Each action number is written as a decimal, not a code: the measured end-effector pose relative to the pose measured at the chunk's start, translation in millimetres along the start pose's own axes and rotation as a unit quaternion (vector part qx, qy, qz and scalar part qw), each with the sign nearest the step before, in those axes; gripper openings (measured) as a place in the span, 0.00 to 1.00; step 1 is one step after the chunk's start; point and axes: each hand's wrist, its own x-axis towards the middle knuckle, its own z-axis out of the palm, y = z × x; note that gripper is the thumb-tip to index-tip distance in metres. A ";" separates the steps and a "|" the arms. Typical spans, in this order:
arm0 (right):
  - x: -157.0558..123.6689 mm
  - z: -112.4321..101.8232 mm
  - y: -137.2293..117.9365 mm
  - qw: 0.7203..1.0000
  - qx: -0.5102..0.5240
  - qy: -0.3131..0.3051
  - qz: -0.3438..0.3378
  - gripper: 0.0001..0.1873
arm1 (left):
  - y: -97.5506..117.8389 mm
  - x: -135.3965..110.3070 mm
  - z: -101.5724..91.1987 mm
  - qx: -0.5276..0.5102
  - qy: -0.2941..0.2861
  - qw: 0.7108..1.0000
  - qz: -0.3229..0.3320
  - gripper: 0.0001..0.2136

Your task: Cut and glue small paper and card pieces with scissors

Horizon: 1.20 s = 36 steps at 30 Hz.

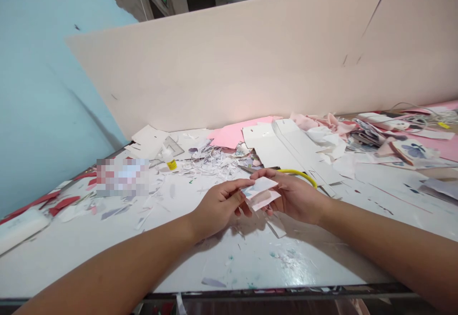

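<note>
Between both hands, above the white table point(171, 257), is a small folded piece of white paper point(260, 188) with a faint pattern. My left hand point(219, 204) pinches its left side with thumb and fingers. My right hand point(298, 195) grips it from the right, the fingertips partly hidden behind the paper. A narrow white paper strip point(277, 226) shows just below the hands; whether it is joined to the folded paper I cannot tell. Scissors with yellow handles point(298, 174) lie directly behind my right hand, partly covered by it.
Paper scraps point(218, 160) are heaped behind the hands. A small glue bottle with a yellow label point(170, 160) stands to the left. Pink paper point(229, 133) and large white card point(296, 148) lie near the upright board point(229, 71). Red scraps point(64, 205) are at far left.
</note>
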 end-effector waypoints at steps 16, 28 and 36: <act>1.5 -4.6 7.3 0.981 -0.128 0.116 -0.091 0.12 | -4.7 0.5 -13.6 0.403 0.125 0.891 0.165 0.17; -0.9 -2.4 8.3 0.939 -0.265 0.182 -0.123 0.13 | 2.8 5.2 -14.4 0.277 0.208 0.930 0.121 0.09; 5.8 -10.4 16.7 0.929 -0.309 0.129 -0.157 0.11 | 2.3 9.9 -9.3 -0.101 0.071 0.990 -0.071 0.12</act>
